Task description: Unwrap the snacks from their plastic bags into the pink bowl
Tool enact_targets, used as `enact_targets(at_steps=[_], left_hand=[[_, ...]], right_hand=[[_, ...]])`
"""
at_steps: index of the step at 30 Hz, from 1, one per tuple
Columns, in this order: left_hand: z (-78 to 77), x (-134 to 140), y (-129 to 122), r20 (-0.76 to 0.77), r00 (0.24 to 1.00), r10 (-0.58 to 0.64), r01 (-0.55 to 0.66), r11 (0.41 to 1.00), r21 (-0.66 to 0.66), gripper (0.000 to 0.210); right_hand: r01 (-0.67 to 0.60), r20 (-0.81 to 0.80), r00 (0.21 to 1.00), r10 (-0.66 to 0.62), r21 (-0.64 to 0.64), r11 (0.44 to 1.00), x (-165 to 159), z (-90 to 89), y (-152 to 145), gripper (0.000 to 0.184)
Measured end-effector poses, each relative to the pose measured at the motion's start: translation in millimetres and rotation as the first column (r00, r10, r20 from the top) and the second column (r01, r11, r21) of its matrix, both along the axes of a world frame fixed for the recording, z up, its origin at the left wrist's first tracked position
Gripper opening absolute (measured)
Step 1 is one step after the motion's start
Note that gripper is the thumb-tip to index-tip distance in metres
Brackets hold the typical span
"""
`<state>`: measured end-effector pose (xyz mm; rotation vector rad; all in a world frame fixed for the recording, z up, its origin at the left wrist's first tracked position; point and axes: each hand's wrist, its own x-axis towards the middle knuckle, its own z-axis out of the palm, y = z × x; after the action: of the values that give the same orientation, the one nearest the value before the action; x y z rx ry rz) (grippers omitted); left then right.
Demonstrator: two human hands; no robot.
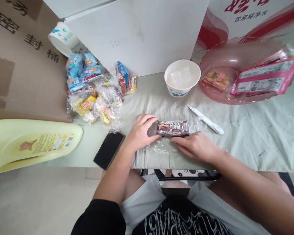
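A brown cocoa snack packet (173,127) lies on the cloth in front of me, with loose clear plastic (161,147) around and below it. My left hand (141,132) grips its left end, thumb below and fingers above. At the lower right edge, the fingers of my right hand (198,146) are closed together against the packet; their tips are partly hidden. A white utility knife (207,120) rests to the right, apart from both hands. Beyond the packet stands a white paper bowl (182,78) with something pale or clear inside.
Small wrapped snacks (95,94) are heaped at left, near a tipped paper cup (63,39). A phone (109,150) and yellow plastic container (36,143) lie nearer. A pink bowl (222,49) holds packages at right. A white box (137,36) and cardboard box (26,78) stand behind.
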<state>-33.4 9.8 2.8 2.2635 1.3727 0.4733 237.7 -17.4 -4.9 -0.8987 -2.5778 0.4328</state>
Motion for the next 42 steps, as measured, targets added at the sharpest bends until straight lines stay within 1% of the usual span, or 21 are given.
enact_targets(at_steps=[3, 6, 9, 12, 14, 16, 17, 18, 20, 21, 23, 25, 26, 27, 28, 30, 32, 34, 36, 38, 42], left_hand=[[-2.3, -3, 1, -0.006, 1.0, -0.001, 0.001, 0.999, -0.037, 0.052], [-1.7, -4, 0, -0.002, 1.0, -0.009, 0.008, 0.999, -0.043, 0.05], [1.9, -6, -1, -0.01, 1.0, -0.029, 0.028, 0.999, -0.044, 0.043], [7.2, -7, -3, -0.036, 0.997, -0.073, 0.07, 0.993, -0.091, 0.04], [10.6, -7, -3, -0.025, 0.997, -0.079, 0.076, 0.99, -0.118, 0.032], [13.5, -4, -4, 0.035, 0.999, -0.021, 0.026, 0.99, -0.139, 0.017], [14.7, -2, -4, 0.086, 0.996, 0.025, -0.01, 0.987, -0.162, 0.012], [15.5, 1, -4, 0.148, 0.986, 0.073, -0.042, 0.978, -0.203, 0.013], [16.3, 6, -6, 0.296, 0.939, 0.172, -0.064, 0.938, -0.341, 0.02], [16.1, 9, -7, 0.377, 0.897, 0.231, -0.051, 0.902, -0.43, 0.024], [14.9, 14, -10, 0.514, 0.767, 0.384, 0.013, 0.792, -0.611, 0.029], [13.4, 20, -14, 0.578, 0.614, 0.538, 0.125, 0.656, -0.744, 0.034], [12.9, 23, -16, 0.585, 0.553, 0.593, 0.181, 0.6, -0.779, 0.035], [12.7, 26, -18, 0.586, 0.512, 0.628, 0.226, 0.56, -0.797, 0.035], [12.8, 28, -19, 0.585, 0.493, 0.644, 0.254, 0.536, -0.805, 0.033], [13.5, 33, -20, 0.576, 0.485, 0.658, 0.233, 0.537, -0.811, 0.03], [14.3, 35, -18, 0.537, 0.474, 0.698, 0.137, 0.544, -0.828, 0.029], [14.4, 36, -14, 0.485, 0.431, 0.761, 0.026, 0.527, -0.85, 0.029], [13.9, 35, -10, 0.459, 0.386, 0.8, -0.053, 0.516, -0.855, 0.029], [12.9, 33, -7, 0.474, 0.367, 0.8, -0.091, 0.538, -0.838, 0.027], [10.2, 31, -6, 0.514, 0.381, 0.768, -0.119, 0.592, -0.797, 0.025]], right_hand=[[0.045, -0.02, 0.999, -0.044, 0.009, 0.999, -2, -0.2, 1, 0.026], [0.135, -0.048, 0.99, -0.131, 0.074, 0.988, -4, 1.0, 3, 0.024], [0.156, -0.073, 0.986, -0.149, 0.098, 0.983, -5, 2.0, 6, 0.02], [0.177, -0.057, 0.983, -0.172, 0.092, 0.98, -6, 3.2, 6, 0.018], [0.205, -0.045, 0.979, -0.201, 0.093, 0.974, -6, 3.8, 6, 0.018], [0.215, -0.034, 0.977, -0.213, 0.093, 0.972, -7, 3.9, 6, 0.02], [0.217, -0.028, 0.976, -0.215, 0.089, 0.972, -7, 3.6, 6, 0.021], [0.22, -0.024, 0.975, -0.219, 0.084, 0.972, -8, 3.2, 6, 0.023], [0.237, -0.02, 0.972, -0.236, 0.075, 0.969, -9, 2.0, 5, 0.027], [0.247, -0.023, 0.969, -0.245, 0.072, 0.966, -9, 1.4, 5, 0.029], [0.258, -0.036, 0.966, -0.256, 0.071, 0.963, -11, 0.1, 5, 0.033], [0.262, -0.058, 0.964, -0.259, 0.067, 0.963, -12, -1.0, 4, 0.038], [0.267, -0.07, 0.962, -0.262, 0.062, 0.962, -13, -1.5, 4, 0.039], [0.271, -0.084, 0.96, -0.266, 0.055, 0.961, -13, -2.0, 4, 0.04], [0.274, -0.097, 0.958, -0.268, 0.047, 0.961, -13, -2.6, 4, 0.039], [0.269, -0.127, 0.956, -0.263, 0.037, 0.962, -12, -3.5, 5, 0.035], [0.25, -0.161, 0.957, -0.243, 0.029, 0.968, -10, -4.2, 6, 0.029], [0.224, -0.191, 0.957, -0.218, 0.013, 0.974, -8, -4.6, 6, 0.023], [0.193, -0.194, 0.962, -0.192, -0.016, 0.981, -6, -4.5, 7, 0.021], [0.149, -0.186, 0.971, -0.153, -0.034, 0.988, -5, -3.9, 7, 0.02], [0.088, -0.241, 0.966, -0.09, -0.022, 0.996, -5, -0.5, 7, 0.018]])
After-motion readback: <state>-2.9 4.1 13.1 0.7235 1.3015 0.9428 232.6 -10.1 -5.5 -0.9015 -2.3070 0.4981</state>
